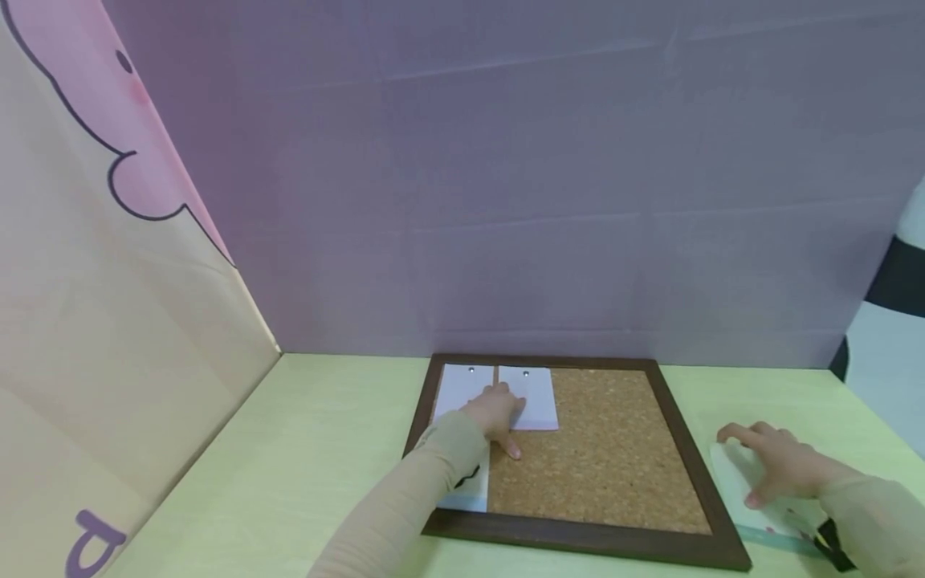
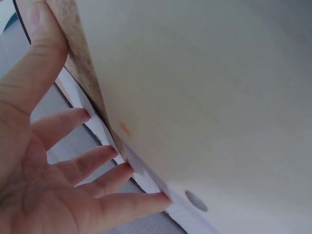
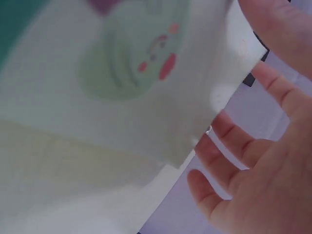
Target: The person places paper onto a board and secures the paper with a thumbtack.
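Observation:
My left hand point(image 1: 495, 413) rests on a framed cork board point(image 1: 614, 449), its fingertips over the inner edge of a white sheet point(image 1: 538, 401) and its thumb spread toward the bare cork. Beside it lies another white sheet point(image 1: 455, 385); a silvery pin shows near the top of each. Paper with a pale blue lower edge point(image 1: 462, 502) is partly hidden under my left forearm. At the right, my right hand point(image 1: 788, 461) reaches over a pale sheet point(image 1: 733, 482), fingers spread at its far edge. A green cartoon figure point(image 3: 122, 68) is printed on that sheet in the right wrist view.
The cork board has a dark brown frame point(image 1: 578, 536) and lies on a pale green-yellow table point(image 1: 347, 433). A grey-purple backdrop point(image 1: 506, 160) stands behind the table, and a cream panel with a pink cartoon point(image 1: 144, 321) closes off the left side.

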{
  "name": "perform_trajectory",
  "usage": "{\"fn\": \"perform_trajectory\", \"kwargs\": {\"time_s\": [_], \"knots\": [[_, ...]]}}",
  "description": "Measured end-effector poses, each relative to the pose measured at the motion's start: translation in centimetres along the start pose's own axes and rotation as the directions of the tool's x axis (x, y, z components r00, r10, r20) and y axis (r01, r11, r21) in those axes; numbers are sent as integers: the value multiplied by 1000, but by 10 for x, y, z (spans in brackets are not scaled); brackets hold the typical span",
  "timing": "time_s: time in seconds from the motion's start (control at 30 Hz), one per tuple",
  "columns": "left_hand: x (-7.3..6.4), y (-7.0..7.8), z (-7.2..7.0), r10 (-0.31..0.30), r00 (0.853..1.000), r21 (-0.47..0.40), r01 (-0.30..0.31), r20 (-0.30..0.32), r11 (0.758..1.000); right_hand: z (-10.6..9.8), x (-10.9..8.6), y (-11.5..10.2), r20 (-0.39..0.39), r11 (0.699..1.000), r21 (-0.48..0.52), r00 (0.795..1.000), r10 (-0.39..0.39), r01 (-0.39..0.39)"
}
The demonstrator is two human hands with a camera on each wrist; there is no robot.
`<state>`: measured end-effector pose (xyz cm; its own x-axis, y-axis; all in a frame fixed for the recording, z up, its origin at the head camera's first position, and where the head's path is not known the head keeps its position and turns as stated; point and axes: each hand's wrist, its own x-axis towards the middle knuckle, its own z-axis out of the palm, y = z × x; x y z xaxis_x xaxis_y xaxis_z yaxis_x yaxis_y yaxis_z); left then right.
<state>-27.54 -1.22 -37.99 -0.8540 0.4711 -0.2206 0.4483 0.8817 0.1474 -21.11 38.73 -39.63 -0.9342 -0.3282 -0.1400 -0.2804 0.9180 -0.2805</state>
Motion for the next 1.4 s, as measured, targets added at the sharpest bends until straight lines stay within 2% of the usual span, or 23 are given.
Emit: {"fn": "perform_trajectory", "kwargs": {"time_s": [0.17,0.47,0.63,0.77,0.9,1.13,1.23,1.33,1.4], "knots": [[-1,0,0,2,1000,0,-2,0,1000,3,-3,1,-12,1000,0,1000,15,-15],[-2,0,1,3,1000,-11,-3,0,1000,6,-7,3,-36,1000,-18,999,-11,10],[-3,0,0,6,1000,-12,-6,1,1000,9,-7,7,-94,999,-41,995,-34,31],[-2,0,0,10,1000,-12,-10,2,1000,10,-8,8,-141,999,-49,990,-1,-6],[-1,0,1,18,1000,0,-18,1,1000,9,-9,8,-135,997,-22,989,67,-70],[0,0,-1,5,1000,-10,-5,1,1000,5,-12,10,-209,994,11,972,105,-105],[0,0,-2,0,1000,-11,0,2,1000,3,-12,13,-166,992,55,978,124,-116],[1,0,-1,2,1000,1,-2,2,1000,2,-11,20,-67,981,139,987,144,-134],[2,0,-1,2,1000,6,-2,4,1000,1,-10,24,2,964,203,985,174,-171]]}}
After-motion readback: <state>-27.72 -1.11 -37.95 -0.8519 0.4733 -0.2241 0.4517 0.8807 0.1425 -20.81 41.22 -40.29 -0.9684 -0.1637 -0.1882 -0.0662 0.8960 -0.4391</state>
